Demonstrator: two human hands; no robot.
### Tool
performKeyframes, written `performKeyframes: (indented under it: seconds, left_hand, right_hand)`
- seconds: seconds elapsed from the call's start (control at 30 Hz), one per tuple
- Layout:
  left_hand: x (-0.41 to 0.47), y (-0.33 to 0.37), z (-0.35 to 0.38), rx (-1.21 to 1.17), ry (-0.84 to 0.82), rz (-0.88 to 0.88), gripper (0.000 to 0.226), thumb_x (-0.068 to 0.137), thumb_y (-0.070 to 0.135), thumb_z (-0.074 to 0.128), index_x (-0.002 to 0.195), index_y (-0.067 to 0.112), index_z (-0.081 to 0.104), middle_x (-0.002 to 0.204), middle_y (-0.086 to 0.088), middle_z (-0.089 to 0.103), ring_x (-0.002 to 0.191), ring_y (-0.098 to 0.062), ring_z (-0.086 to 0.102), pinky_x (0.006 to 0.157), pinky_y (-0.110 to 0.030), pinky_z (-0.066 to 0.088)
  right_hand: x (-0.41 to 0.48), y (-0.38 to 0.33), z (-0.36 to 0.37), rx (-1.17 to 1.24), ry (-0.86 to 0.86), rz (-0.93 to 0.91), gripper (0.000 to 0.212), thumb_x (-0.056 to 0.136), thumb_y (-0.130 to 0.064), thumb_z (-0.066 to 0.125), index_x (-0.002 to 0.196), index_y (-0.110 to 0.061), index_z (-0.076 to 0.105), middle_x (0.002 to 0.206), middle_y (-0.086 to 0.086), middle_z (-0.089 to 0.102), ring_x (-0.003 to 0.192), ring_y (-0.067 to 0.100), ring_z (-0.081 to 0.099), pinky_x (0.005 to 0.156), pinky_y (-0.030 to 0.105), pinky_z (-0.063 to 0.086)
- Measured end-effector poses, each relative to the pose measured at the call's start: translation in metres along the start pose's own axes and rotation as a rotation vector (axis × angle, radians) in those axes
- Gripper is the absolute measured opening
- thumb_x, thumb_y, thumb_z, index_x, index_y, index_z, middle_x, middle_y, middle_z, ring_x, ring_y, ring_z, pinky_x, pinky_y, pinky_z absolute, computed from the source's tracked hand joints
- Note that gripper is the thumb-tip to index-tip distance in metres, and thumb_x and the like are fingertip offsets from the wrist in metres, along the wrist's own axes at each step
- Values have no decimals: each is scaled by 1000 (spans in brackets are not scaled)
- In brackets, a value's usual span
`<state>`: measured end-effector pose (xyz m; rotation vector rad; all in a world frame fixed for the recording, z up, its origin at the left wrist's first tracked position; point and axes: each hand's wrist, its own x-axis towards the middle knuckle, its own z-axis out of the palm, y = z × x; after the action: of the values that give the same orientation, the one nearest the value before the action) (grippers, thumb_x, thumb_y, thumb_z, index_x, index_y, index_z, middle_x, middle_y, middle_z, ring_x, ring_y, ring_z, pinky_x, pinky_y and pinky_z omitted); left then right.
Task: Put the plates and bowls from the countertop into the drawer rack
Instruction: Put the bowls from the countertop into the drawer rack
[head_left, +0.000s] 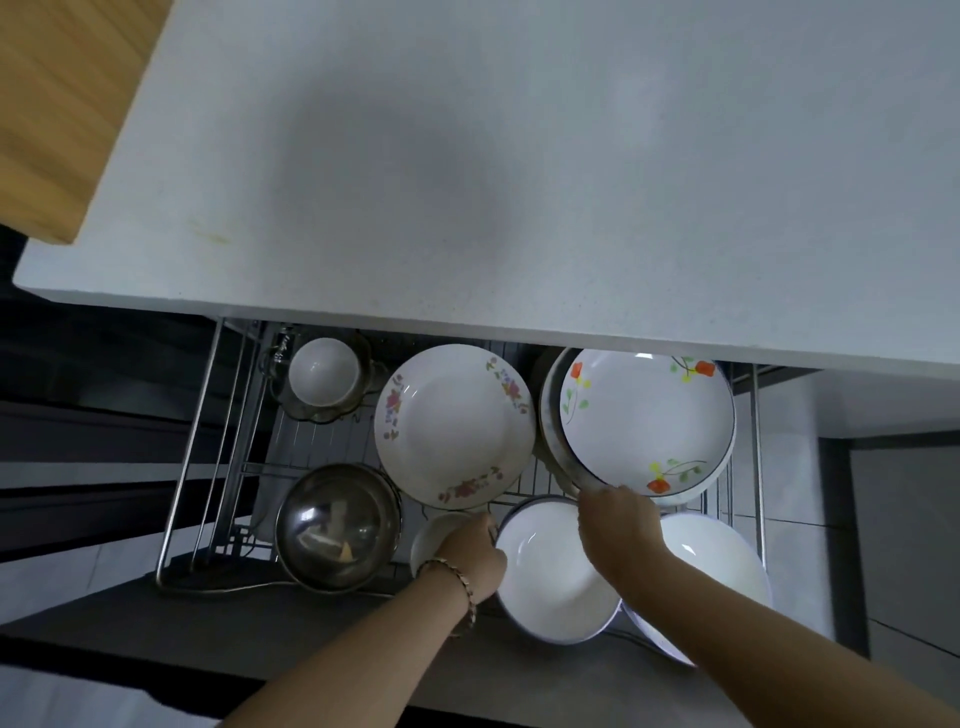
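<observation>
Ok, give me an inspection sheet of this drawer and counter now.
Surface: white countertop, faint stain near left edge.
Job's things: purple-flower plate, orange-flower plate, white bowl, white plate, all in drawer rack.
Clutter: steel bowl and small cup in rack; wooden panel far left.
Grips: left grip at white bowl's rim, hold unclear; right grip pinches orange-flower plate's near rim.
Cables: nothing seen.
Surroundings: tiled floor at right.

Wooden board (60, 109) far left; tiled floor (795, 551)
</observation>
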<state>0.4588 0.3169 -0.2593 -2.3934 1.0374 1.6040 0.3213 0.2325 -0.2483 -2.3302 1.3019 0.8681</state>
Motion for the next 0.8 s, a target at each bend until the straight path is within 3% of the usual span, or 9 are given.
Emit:
performKeyframes:
  seconds: [0.13, 0.3, 0.37, 0.43, 0.5, 0.57, 0.63, 0.7, 0.8]
  left_hand:
    - [-24, 23, -56, -45, 118, 144, 28, 95, 14, 43, 117, 11, 58, 117, -8, 63, 110, -22, 59, 94, -28, 47]
    - [-42, 58, -156, -198, 312, 244, 24, 92, 9, 48, 114, 9, 59, 111, -16, 65, 100, -31, 64, 76, -32, 52]
    - [-41, 73, -201, -220, 390, 275, 24, 91, 7, 48, 111, 6, 61, 111, -17, 66, 101, -32, 65, 82, -35, 54]
    - [-38, 89, -244, -237, 463, 301, 23, 89, 6, 49, 109, 6, 62, 111, -17, 66, 101, -33, 65, 89, -37, 53]
    - [-31, 103, -281, -248, 506, 318, 23, 88, 6, 48, 107, 7, 62, 110, -16, 66, 99, -32, 65, 86, -35, 53]
    - [-19, 117, -312, -262, 530, 330, 24, 87, 4, 48, 107, 7, 62, 110, -15, 66, 98, -31, 66, 83, -33, 51]
    - [-3, 128, -339, -268, 540, 347, 26, 87, 4, 47, 108, 7, 61, 112, -17, 65, 101, -32, 65, 82, -32, 51]
    - [16, 136, -361, -258, 534, 363, 28, 87, 3, 46, 111, 7, 60, 113, -17, 64, 102, -33, 64, 80, -31, 50]
    - [49, 145, -385, -254, 518, 382, 29, 88, 3, 44, 111, 9, 60, 111, -16, 66, 96, -33, 64, 75, -28, 48]
  right_hand:
    - [-4, -5, -58, 141, -65, -73, 28, 94, -18, 41, 114, -12, 59, 112, 8, 65, 102, 27, 63, 76, 28, 46]
    - [1, -11, -172, 469, -1, -135, 28, 90, -20, 47, 98, -5, 69, 107, 11, 71, 103, 27, 65, 83, 27, 49]
    - [13, -10, -221, 681, 38, -86, 26, 90, -22, 49, 95, -6, 68, 104, 12, 72, 95, 27, 67, 76, 28, 50]
    - [29, -10, -267, 907, 49, -29, 30, 92, -24, 48, 101, 0, 65, 95, 15, 72, 73, 26, 66, 66, 28, 50]
    - [47, -10, -308, 1109, 69, 53, 33, 94, -28, 47, 108, 1, 59, 86, 13, 66, 58, 20, 58, 58, 26, 48]
    - [69, -9, -342, 1311, 119, 150, 41, 94, -33, 49, 115, 1, 53, 83, 13, 63, 57, 20, 57, 57, 27, 49]
    - [100, -7, -370, 1486, 151, 242, 50, 92, -39, 51, 123, 0, 48, 85, 15, 60, 63, 26, 60, 63, 32, 53]
    - [134, -5, -391, 1646, 176, 320, 58, 90, -44, 52, 132, -5, 42, 100, 20, 57, 73, 31, 63, 72, 38, 56]
    - [181, 3, -416, 1847, 252, 379, 71, 86, -51, 54, 143, -15, 32, 138, 25, 41, 115, 37, 55, 86, 42, 54]
